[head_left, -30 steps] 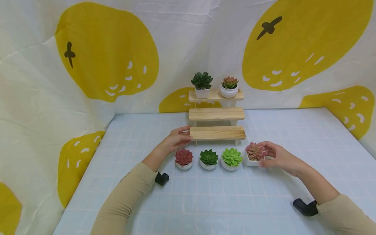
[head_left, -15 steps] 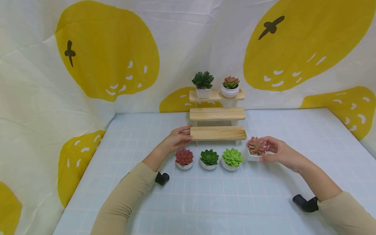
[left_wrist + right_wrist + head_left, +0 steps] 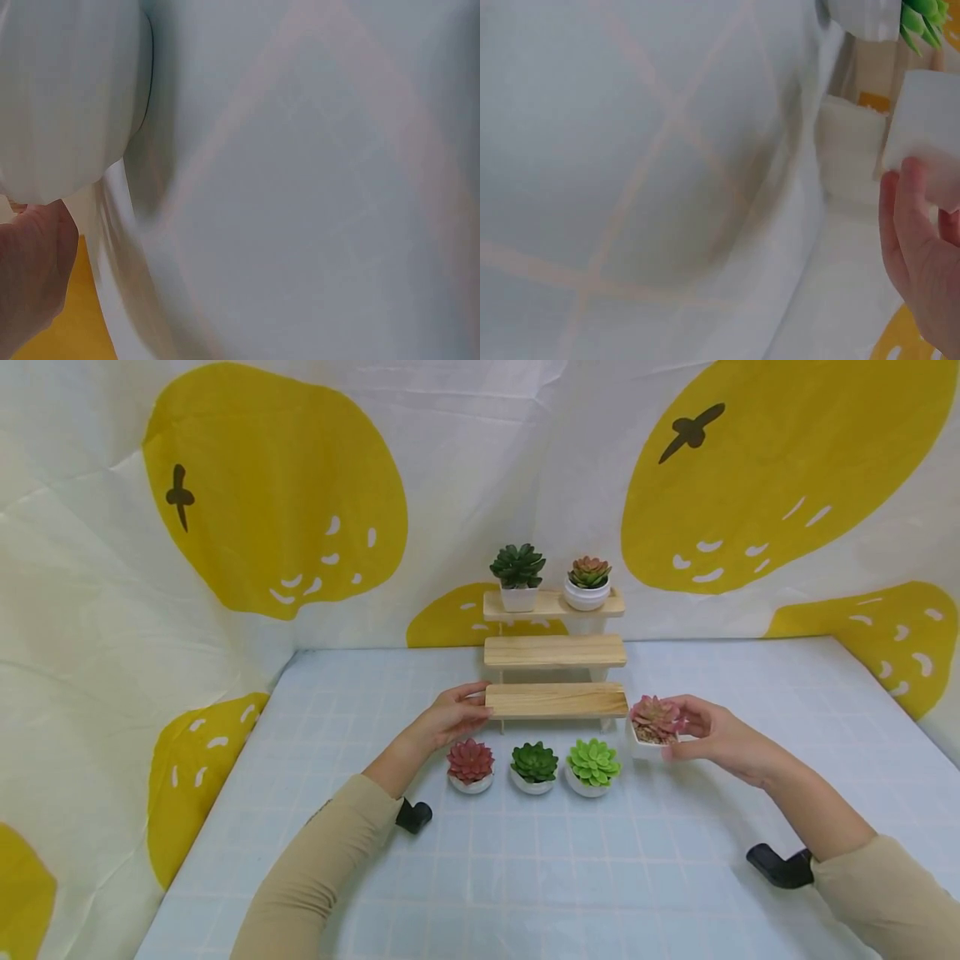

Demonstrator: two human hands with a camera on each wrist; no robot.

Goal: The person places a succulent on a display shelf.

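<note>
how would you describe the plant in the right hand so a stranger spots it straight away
Find the three-step wooden stand. Just right of its bottom step, the right hand holds the pink plant. Unlike the three round-potted plants nearby, it is held, in an angular white pot.

Pink succulent [image 3: 657, 719], white pot [image 3: 928, 116], pale-blue gridded cloth [image 3: 525, 877]

Pink succulent [image 3: 657, 717], rosette form, in angular white pot [image 3: 926, 120]: gripped by right hand [image 3: 722, 742], leaves uppermost, held off the table just beside the right end of the lowest tier. Pale wooden stand [image 3: 555, 651]: three stepped tiers, upright; left hand [image 3: 452, 714] grips the lowest tier's left end.
</note>
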